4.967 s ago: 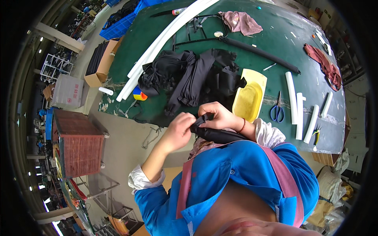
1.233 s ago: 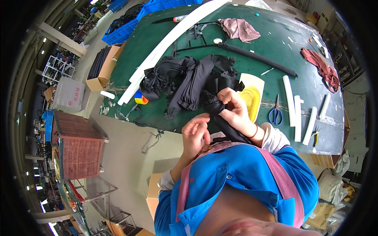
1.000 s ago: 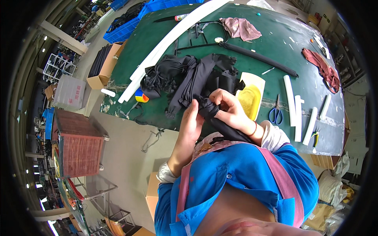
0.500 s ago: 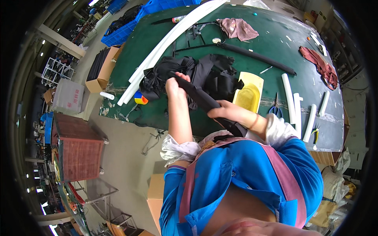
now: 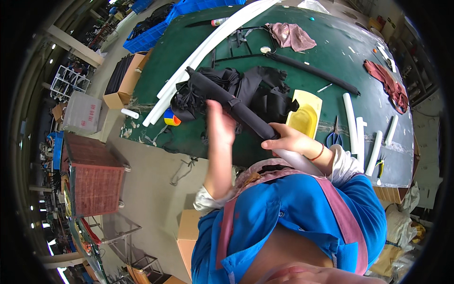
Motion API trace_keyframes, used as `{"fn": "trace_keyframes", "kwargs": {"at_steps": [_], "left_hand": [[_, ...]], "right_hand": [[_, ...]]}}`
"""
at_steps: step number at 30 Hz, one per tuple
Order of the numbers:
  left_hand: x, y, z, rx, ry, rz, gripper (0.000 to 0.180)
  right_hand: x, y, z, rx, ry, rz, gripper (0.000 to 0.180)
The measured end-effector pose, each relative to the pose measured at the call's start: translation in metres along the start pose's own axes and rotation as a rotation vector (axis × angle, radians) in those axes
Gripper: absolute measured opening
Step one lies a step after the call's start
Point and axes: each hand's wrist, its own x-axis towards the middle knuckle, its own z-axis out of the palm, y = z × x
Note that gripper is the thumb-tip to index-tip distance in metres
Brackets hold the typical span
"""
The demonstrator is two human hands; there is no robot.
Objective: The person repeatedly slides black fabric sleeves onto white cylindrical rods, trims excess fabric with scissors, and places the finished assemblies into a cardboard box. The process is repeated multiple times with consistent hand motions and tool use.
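Two hands on rolled black umbrella (image 5: pixel 246 113): right hand (image 5: pixel 288 140) gripped low, left hand (image 5: pixel 220 124) slid up, fingers spread flat.

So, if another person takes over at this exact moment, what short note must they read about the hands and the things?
Left hand: open palm against the black rolled umbrella, near its strap.
Right hand: gripping the same umbrella lower down, above its grey end.
Umbrella is held slanted over the green table, top end toward the pile of black fabric.
Done: canopy looks rolled tight. Whether the strap is fastened, I cannot tell.
Nearby: yellow tray, scissors, white tubes.
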Motion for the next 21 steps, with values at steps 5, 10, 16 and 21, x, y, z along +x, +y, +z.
{"fn": "trace_keyframes", "kwargs": {"at_steps": [5, 10, 16, 21], "left_hand": [[0.012, -0.005, 0.012, 0.051, 0.27, -0.179, 0.024], [0.057, 0.044, -0.051, -0.004, 0.352, -0.079, 0.02], [0.056, 0.085, -0.029, -0.079, 0.288, 0.005, 0.024], [0.063, 0.067, -0.016, -0.079, 0.068, -0.052, 0.028]], "right_hand": [[0.024, 0.016, 0.019, -0.424, 0.131, -0.253, 0.056], [0.007, 0.017, 0.027, -0.454, 0.085, -0.276, 0.053], [0.012, 0.026, 0.017, -0.367, 0.02, -0.388, 0.059], [0.038, 0.0, 0.01, 0.447, -0.359, -0.025, 0.058]]}}
